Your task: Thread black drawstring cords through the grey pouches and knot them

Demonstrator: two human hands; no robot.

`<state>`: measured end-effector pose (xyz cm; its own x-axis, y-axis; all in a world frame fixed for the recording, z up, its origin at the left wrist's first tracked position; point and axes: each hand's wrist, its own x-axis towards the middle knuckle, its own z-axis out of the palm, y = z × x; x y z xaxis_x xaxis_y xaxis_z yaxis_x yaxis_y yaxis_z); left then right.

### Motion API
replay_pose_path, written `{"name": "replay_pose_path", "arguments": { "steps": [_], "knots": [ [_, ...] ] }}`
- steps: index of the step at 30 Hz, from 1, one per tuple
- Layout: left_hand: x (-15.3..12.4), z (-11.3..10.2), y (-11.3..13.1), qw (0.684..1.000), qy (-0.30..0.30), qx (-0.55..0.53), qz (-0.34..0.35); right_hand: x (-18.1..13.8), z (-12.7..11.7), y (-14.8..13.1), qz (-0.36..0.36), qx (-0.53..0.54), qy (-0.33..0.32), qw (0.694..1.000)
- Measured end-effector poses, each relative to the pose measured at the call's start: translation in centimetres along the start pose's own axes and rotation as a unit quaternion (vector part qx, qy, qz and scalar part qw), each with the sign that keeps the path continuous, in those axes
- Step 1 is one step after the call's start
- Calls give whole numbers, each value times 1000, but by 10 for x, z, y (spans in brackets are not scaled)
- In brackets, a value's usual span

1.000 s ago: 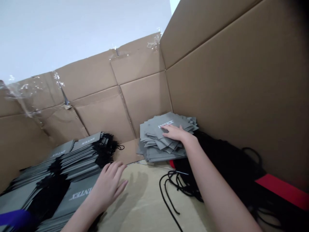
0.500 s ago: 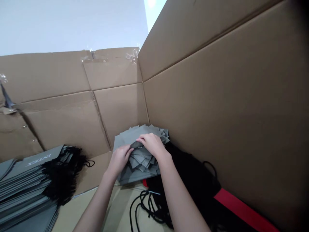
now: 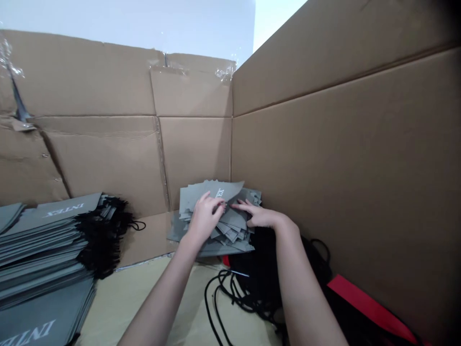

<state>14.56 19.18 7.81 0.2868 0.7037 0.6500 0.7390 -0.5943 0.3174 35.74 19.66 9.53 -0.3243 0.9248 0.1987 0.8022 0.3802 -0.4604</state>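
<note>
In the box corner lies an untidy stack of flat grey bags (image 3: 226, 226), their edges fanned out. The top grey bag (image 3: 205, 191) carries white lettering, partly hidden, and its right corner curls upward. My left hand (image 3: 206, 215) is over this top bag, with thumb and fingers curled together at its near edge. My right hand (image 3: 262, 216) reaches in from the right side, fingers stretched out and touching the stack below the raised corner. Its palm holds nothing that I can see.
At the left stands a taller stack of grey bags (image 3: 43, 250) marked INTEX, with bunched black cords (image 3: 108, 235). Black fabric (image 3: 259, 269) with loose black cords and a red strip (image 3: 370, 307) lies near my right arm. Cardboard walls (image 3: 324, 158) rise behind and to the right.
My hands no longer hold the dark folded edge together; the top bag now lies flatter with its lettering showing. My right hand has moved to the stack's right side. The view has shifted.
</note>
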Motion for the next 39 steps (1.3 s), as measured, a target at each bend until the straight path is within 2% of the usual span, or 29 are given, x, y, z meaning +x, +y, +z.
{"name": "replay_pose_path", "arguments": {
  "steps": [4, 8, 12, 16, 20, 22, 24, 26, 29, 31, 34, 39],
  "knots": [
    [-8, 11, 3, 995, -80, -47, 43, -4, -5, -8, 12, -4, -12, 1000],
    [-11, 0, -7, 985, -137, -65, 83, -6, -10, -16, 7, 2, 9, 1000],
    [-8, -10, -9, 981, -154, -63, 103, -7, -10, -21, -18, 10, 35, 999],
    [-7, -9, -7, 985, -135, -43, 97, -6, -9, -31, -42, 15, 93, 995],
    [-6, 0, -17, 998, -59, -1, 32, -6, -15, -34, -37, 8, 213, 976],
    [-7, 4, -24, 1000, -14, 14, -2, -9, -19, -30, -19, 3, 235, 972],
    [-8, 7, -30, 1000, 20, 20, -13, -13, -20, -25, -13, 0, 198, 980],
    [-9, 6, -32, 999, 31, 20, 2, -13, -17, -21, -18, -3, 121, 992],
    [-10, 1, -29, 998, -4, 18, 59, -7, -4, -19, -9, -14, 13, 1000],
    [-10, -2, -25, 995, -36, 18, 92, -1, 6, -19, 12, -26, -33, 999],
    [-10, -5, -20, 991, -64, 18, 118, 6, 14, -19, 30, -41, -58, 997],
    [-11, 1, -23, 991, -64, 35, 116, 8, 11, -26, 32, -54, -36, 997]
  ]
}}
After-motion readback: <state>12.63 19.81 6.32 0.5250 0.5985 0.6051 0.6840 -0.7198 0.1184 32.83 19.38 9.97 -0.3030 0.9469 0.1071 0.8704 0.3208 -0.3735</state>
